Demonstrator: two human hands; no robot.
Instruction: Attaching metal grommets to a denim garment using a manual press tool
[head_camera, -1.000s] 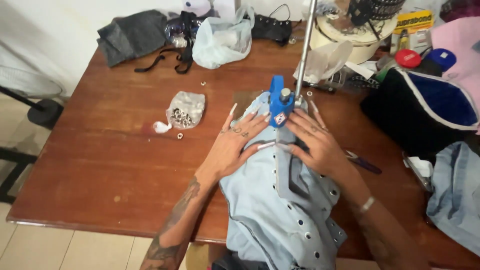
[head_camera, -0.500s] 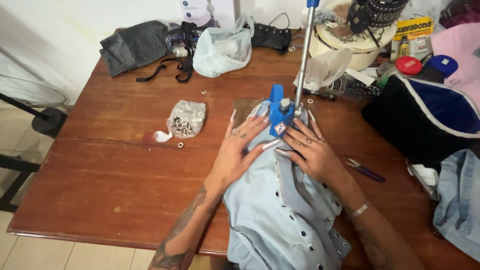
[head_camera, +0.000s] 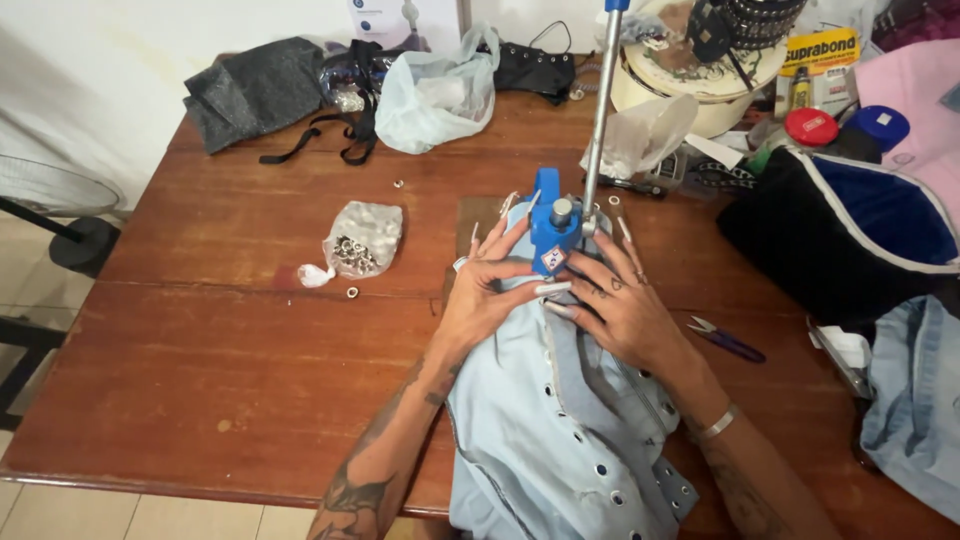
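Note:
A light blue denim garment (head_camera: 560, 430) with metal eyelets lies on the brown wooden table (head_camera: 230, 330), its top edge tucked under a blue hand press (head_camera: 549, 230) with a tall metal lever (head_camera: 603, 110). My left hand (head_camera: 490, 290) lies flat on the fabric left of the press, fingers spread. My right hand (head_camera: 620, 300) presses the fabric on the right side, fingertips close to the press base. Both hands hold the cloth down rather than gripping it.
A small clear bag of metal eyelets (head_camera: 362, 238) lies left of the press, with loose eyelets near it. A white plastic bag (head_camera: 435, 90), dark cloth (head_camera: 250, 90), a black and blue bag (head_camera: 850, 230), small snips (head_camera: 725, 338) and more denim (head_camera: 915, 400) surround the work area.
The camera view has shifted slightly. My hands have slid a little closer to the press base on the fabric.

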